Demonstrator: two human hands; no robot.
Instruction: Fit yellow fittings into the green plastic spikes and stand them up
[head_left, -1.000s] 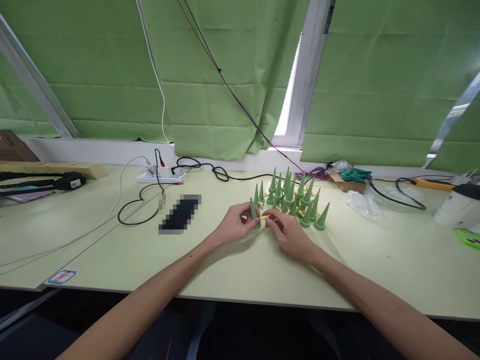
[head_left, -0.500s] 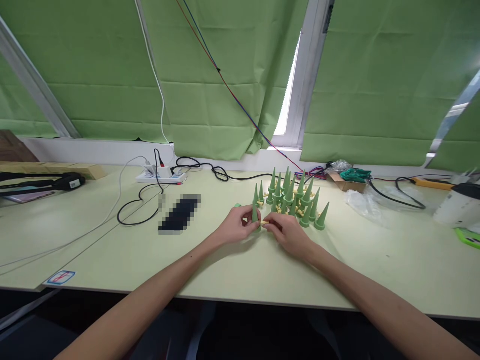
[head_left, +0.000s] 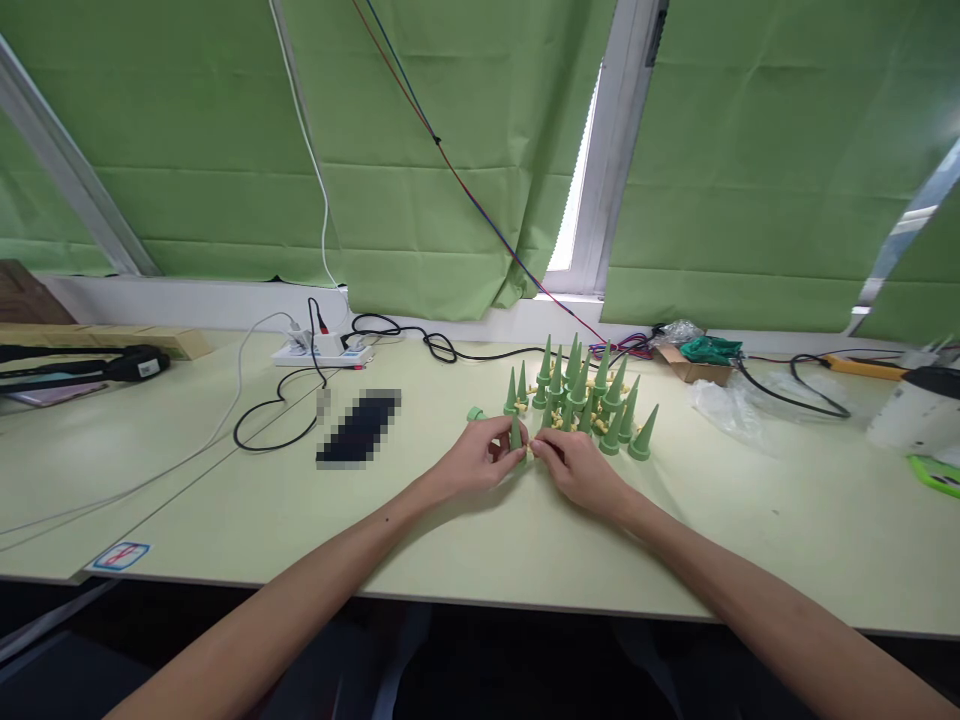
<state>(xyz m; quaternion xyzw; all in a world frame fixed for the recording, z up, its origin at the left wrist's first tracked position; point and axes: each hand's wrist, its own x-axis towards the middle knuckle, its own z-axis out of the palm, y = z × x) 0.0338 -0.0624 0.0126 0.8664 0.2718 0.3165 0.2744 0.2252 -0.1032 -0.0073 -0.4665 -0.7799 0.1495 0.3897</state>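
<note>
Between the thumb and fingers of my left hand (head_left: 480, 458) a green cone (head_left: 515, 436) stands upright. My right hand (head_left: 576, 466) pinches a small yellow piece (head_left: 531, 449) at the cone's right side, and its fingertips nearly meet those of my left hand. Just behind both hands, several green cones (head_left: 602, 370) with small yellow parts among them stand in a cluster. A green cap-like piece (head_left: 475, 413) lies behind my left hand.
A dark pixelated object (head_left: 360, 428) lies to the left on the table (head_left: 420, 540). Behind it are a power strip (head_left: 322, 352) and black cables. At the right are a cardboard box (head_left: 694, 368), clear plastic bags (head_left: 724, 408) and a white container (head_left: 911, 415).
My left hand and its cone have shifted slightly right and toward me. The green cap-like piece behind it shows more fully. Less of the yellow piece is visible.
</note>
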